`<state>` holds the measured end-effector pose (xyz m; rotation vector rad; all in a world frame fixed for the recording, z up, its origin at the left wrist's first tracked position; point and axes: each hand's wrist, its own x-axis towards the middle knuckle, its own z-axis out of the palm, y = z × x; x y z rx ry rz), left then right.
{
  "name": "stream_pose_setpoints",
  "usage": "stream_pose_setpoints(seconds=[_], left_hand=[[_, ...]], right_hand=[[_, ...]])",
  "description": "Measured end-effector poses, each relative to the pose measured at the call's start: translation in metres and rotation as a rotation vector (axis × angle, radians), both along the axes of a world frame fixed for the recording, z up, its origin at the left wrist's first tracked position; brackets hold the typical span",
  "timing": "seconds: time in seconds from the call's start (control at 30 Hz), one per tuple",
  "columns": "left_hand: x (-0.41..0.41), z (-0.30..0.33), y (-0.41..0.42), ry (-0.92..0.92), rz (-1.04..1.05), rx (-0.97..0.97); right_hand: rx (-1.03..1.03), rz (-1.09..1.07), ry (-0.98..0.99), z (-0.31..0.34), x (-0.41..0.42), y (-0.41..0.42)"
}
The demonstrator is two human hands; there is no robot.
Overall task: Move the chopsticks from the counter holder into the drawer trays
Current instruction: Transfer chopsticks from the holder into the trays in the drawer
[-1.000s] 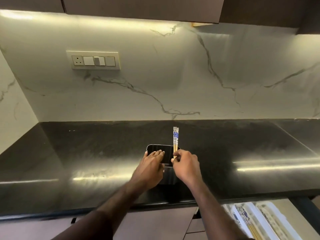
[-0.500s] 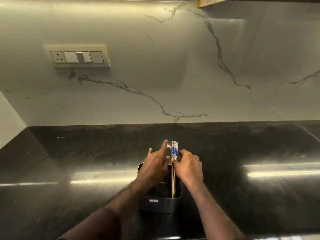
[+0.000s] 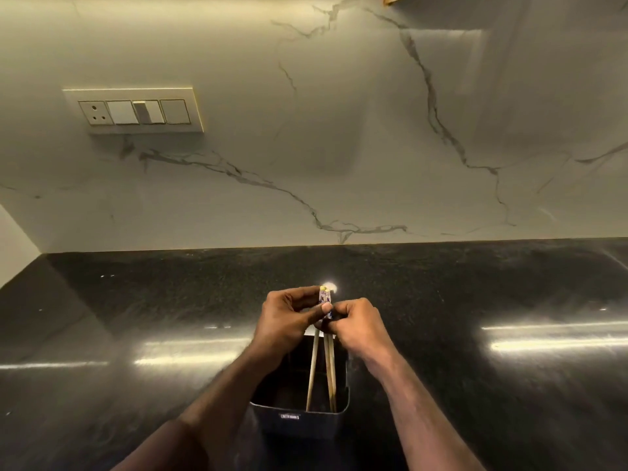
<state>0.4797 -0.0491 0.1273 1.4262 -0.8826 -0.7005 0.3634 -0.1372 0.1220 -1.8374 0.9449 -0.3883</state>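
A black rectangular holder [image 3: 299, 418] stands on the dark counter [image 3: 136, 317] just in front of me. Wooden chopsticks [image 3: 312, 372] with blue-and-white patterned tops stand in it, their lower ends still inside. My left hand [image 3: 285, 321] and my right hand [image 3: 360, 324] meet above the holder, and both pinch the patterned tops of the chopsticks between fingers and thumb. The drawer trays are out of view.
A white marble backsplash [image 3: 339, 147] rises behind the counter, with a socket and switch plate [image 3: 136, 112] at the upper left. A side wall [image 3: 13, 246] closes off the counter on the left. Bright light reflections streak the counter surface.
My left hand has come off the holder's rim and closed on the chopstick tops beside my right hand. The view has tilted down and closer, and the drawer has left the frame.
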Motion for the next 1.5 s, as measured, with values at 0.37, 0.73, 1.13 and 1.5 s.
stream_pose_setpoints(seconds=[0.37, 0.73, 1.13, 1.5], left_hand=[[-0.008, 0.059, 0.029, 0.148, -0.053, -0.164], [-0.036, 0.147, 0.103, 0.116, -0.016, -0.363], [-0.085, 0.137, 0.175, 0.145, -0.070, -0.355], [-0.197, 0.141, 0.190, 0.135, -0.104, -0.349]], right_hand=[[0.001, 0.086, -0.217, 0.042, -0.019, 0.040], [0.073, 0.146, -0.242, 0.057, -0.053, 0.124], [0.331, 0.094, -0.238, 0.030, -0.130, 0.212], [0.247, 0.044, -0.253, 0.035, -0.247, 0.243]])
